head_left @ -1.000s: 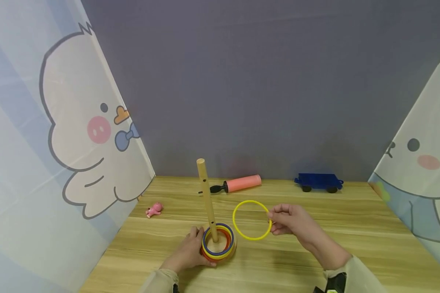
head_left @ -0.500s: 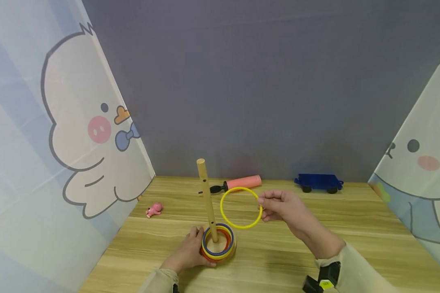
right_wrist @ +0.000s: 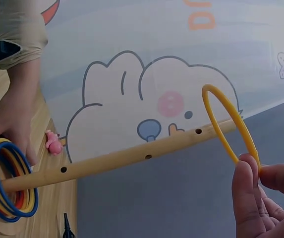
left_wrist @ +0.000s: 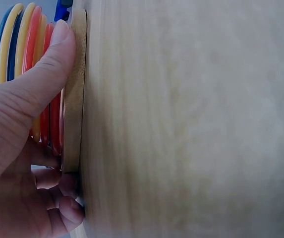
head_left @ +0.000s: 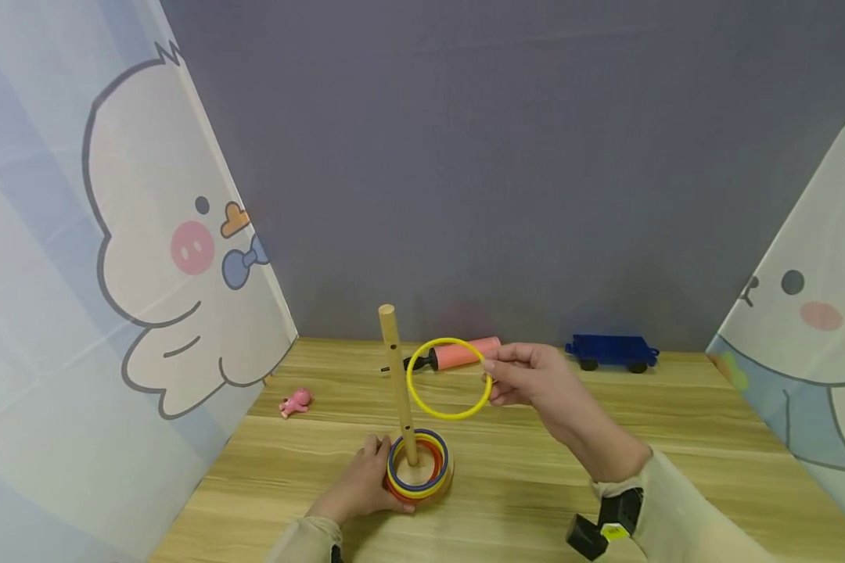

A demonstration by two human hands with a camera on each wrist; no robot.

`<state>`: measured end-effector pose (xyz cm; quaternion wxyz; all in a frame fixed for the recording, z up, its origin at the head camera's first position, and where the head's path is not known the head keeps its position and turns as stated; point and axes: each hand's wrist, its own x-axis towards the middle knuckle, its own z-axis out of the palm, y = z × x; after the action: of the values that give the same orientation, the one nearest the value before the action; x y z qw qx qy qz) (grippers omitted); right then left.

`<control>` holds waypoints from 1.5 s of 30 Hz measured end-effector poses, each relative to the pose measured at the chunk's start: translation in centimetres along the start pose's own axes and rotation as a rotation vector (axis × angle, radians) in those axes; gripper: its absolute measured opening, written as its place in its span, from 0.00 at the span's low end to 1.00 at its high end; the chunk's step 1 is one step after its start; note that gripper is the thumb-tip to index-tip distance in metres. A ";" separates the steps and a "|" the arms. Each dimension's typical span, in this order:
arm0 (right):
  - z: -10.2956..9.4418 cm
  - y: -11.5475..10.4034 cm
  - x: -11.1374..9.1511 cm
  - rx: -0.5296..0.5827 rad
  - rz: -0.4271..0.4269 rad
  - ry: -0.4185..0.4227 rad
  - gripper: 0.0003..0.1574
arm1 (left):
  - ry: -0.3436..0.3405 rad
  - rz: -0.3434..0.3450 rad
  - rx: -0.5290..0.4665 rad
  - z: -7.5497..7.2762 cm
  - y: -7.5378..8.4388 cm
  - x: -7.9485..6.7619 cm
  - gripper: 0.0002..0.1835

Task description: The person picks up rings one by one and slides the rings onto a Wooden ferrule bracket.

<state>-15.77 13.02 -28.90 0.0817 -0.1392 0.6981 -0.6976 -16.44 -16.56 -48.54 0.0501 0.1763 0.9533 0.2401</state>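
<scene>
A wooden ring-toss stand, its round base [left_wrist: 73, 109] flat on the table, has an upright post [head_left: 397, 367] with small dark holes. Several stacked rings [head_left: 418, 493] in blue, yellow and red lie around the foot of the post. My left hand [head_left: 359, 483] grips the base from the left, thumb along its near edge and fingers curled at the far side. My right hand [head_left: 542, 383] pinches a yellow ring [head_left: 451, 416] at its right edge, raised above the table. In the head view the ring is just right of the post; in the right wrist view it overlaps the post's top end.
A pink hand pump [head_left: 458, 356] with a black handle lies behind the stand. At the back right is a blue toy wagon [head_left: 611, 349], and at the left a small pink figurine [head_left: 296, 402]. A grey backdrop [head_left: 507, 172] rises behind the wooden table [head_left: 605, 438].
My right hand has carried the yellow ring left and upward, closer to the post. The left hand and the stand have stayed in place.
</scene>
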 end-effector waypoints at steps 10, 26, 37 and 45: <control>0.8 -1.5 0.7 0.037 -0.019 0.024 0.22 | 0.014 0.011 0.003 -0.3 0.2 -0.1 0.66; 3.5 -3.1 2.6 0.125 -0.084 0.060 0.18 | 0.017 0.007 0.020 -0.3 0.1 0.0 0.66; 5.1 -3.0 3.2 0.204 -0.131 0.084 0.14 | 0.015 0.006 0.034 0.0 0.1 0.1 0.66; 5.4 -2.5 3.8 0.194 -0.106 0.134 0.15 | 0.022 0.003 0.030 0.0 0.1 0.0 0.66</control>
<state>-17.49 6.70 -26.20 0.0110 -0.1203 0.6230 -0.7729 -16.37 -16.46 -48.46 0.0368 0.1758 0.9570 0.2279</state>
